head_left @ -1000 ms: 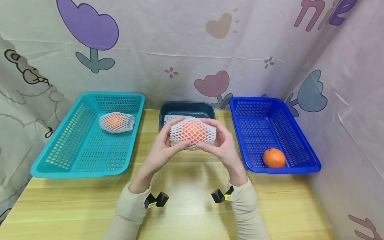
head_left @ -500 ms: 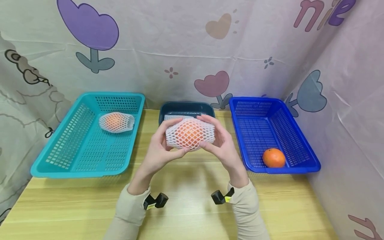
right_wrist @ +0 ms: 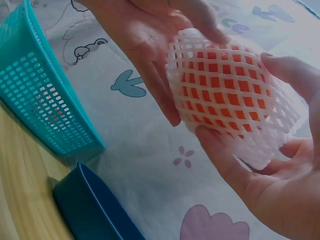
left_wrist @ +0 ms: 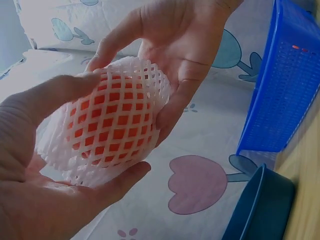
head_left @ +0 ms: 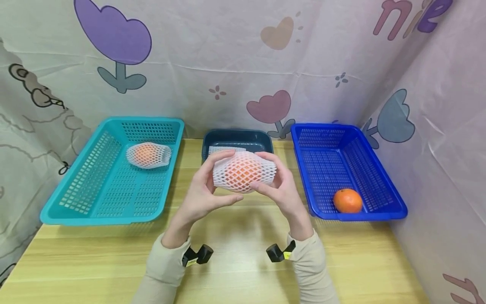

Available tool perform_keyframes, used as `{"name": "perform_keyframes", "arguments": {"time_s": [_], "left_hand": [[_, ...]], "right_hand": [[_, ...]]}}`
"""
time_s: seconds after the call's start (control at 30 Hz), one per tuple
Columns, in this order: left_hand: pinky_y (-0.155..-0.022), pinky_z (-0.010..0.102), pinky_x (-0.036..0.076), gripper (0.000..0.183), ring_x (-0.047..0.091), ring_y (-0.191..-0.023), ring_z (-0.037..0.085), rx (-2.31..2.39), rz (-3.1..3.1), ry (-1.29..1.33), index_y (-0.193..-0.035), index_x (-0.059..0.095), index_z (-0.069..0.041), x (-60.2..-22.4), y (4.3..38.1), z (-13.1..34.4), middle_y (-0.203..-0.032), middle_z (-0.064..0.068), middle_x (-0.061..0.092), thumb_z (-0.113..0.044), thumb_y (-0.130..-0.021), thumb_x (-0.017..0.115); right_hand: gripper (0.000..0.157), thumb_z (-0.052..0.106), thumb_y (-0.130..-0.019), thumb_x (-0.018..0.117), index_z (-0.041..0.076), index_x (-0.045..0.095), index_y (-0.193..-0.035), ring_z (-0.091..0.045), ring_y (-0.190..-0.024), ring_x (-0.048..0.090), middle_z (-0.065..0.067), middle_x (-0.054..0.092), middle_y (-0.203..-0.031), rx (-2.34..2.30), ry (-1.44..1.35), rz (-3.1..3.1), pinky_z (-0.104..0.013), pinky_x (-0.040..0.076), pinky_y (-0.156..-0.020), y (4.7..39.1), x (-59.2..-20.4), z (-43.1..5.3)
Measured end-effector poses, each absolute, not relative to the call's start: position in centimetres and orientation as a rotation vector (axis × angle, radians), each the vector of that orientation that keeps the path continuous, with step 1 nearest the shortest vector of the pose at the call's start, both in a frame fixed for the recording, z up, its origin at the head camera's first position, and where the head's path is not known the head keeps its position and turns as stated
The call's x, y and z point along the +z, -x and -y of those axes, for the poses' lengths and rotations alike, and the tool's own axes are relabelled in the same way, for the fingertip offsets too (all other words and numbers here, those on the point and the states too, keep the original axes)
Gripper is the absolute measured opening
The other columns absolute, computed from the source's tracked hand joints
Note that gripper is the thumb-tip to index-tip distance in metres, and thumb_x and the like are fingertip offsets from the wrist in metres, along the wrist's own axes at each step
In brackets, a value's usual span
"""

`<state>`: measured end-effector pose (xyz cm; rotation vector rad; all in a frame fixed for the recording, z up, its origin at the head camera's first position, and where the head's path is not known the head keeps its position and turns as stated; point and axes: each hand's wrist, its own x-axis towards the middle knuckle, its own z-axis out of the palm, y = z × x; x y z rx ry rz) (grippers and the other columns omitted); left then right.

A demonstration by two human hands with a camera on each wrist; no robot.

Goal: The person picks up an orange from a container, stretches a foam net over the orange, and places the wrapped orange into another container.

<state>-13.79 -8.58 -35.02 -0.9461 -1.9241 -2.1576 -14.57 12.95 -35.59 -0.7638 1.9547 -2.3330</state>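
In the head view, an orange fruit (head_left: 243, 171) sits inside a white foam net (head_left: 268, 171), rounded at the middle, with the net's loose ends reaching out left and right. The hands hold it up over a pale wood table (head_left: 243, 274). On the left stands a turquoise basket (head_left: 84, 173) with a second netted fruit (head_left: 147, 155) inside; on the right, a blue basket (head_left: 357, 216) has a bare orange fruit (head_left: 347, 200) at its near end. Between them, on the far side, a dark tray (head_left: 237, 134) contains white netting (head_left: 226, 149). Printed cloth (head_left: 228, 50) hangs behind. The left hand (head_left: 203, 190) curves partly open around the left end, its thumb stretched along the near side; the right hand (head_left: 281, 185) grips the right end, thumb on the net.

In the left wrist view, deeper orange shows through the diamond openings, and the net's edge looks frilled. The blue basket, the tray and a pink tulip on the cloth stand beyond. One left digit touches the net.

In the right wrist view, the net's loose end reaches into the right palm. The turquoise basket and tray stand beyond. Two right digits touch the net, spread well apart.
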Motion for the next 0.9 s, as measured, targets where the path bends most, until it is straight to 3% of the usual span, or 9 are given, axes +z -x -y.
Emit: {"name": "perform_keyframes", "arguments": {"time_s": [0.2,0.37,0.53,0.7,0.9], "left_hand": [[-0.093,0.035,0.054,0.079,0.046,-0.123,0.032,-2.306,1.925,0.789,-0.15,0.035,-0.011,-34.58,13.34,8.34,-0.147,0.014,0.037,0.007,-0.083,0.073],[-0.086,0.033,0.056,0.072,0.048,-0.117,0.033,-2.356,1.939,0.683,-0.15,0.036,-0.016,-34.41,13.08,8.3,-0.14,0.013,0.04,-0.001,-0.088,0.071],[-0.086,0.034,0.055,0.073,0.049,-0.116,0.031,-2.209,2.034,0.65,-0.147,0.042,-0.017,-34.49,13.12,8.34,-0.14,0.009,0.043,-0.005,-0.084,0.077],[-0.086,0.035,0.055,0.073,0.053,-0.112,0.031,-2.142,2.011,0.705,-0.142,0.048,-0.011,-34.64,13.03,8.42,-0.135,0.01,0.049,0.0,-0.078,0.082],[-0.082,0.04,0.059,0.078,0.056,-0.11,0.035,-2.146,1.895,0.841,-0.137,0.049,-0.003,-34.7,12.97,8.4,-0.135,0.015,0.049,0.015,-0.068,0.082]], "right_hand": [[0.073,0.012,-0.08,0.084,0.0,0.046,-0.14,-0.033,-0.12,0.047,-0.018,0.045,-0.139,-2.392,0.897,-1.929,-0.033,0.052,-0.095,14.66,-35.62,-12.87],[0.072,0.009,-0.078,0.085,-0.001,0.047,-0.138,-0.036,-0.127,0.044,-0.019,0.045,-0.143,-2.4,1.031,-1.949,-0.036,0.048,-0.102,14.66,-35.75,-12.93],[0.065,0.002,-0.077,0.084,0.004,0.053,-0.134,-0.041,-0.134,0.038,-0.024,0.042,-0.147,-2.379,1.129,-1.93,-0.039,0.046,-0.104,14.64,-35.8,-12.89],[0.062,0.008,-0.08,0.083,0.016,0.055,-0.134,-0.042,-0.135,0.036,-0.029,0.034,-0.15,-2.342,1.186,-1.892,-0.037,0.048,-0.101,14.38,-35.57,-12.94],[0.073,0.024,-0.086,0.078,0.005,0.041,-0.146,-0.04,-0.132,0.038,-0.024,0.034,-0.153,-2.298,1.159,-1.923,-0.04,0.049,-0.1,13.96,-35.08,-12.96]]}}
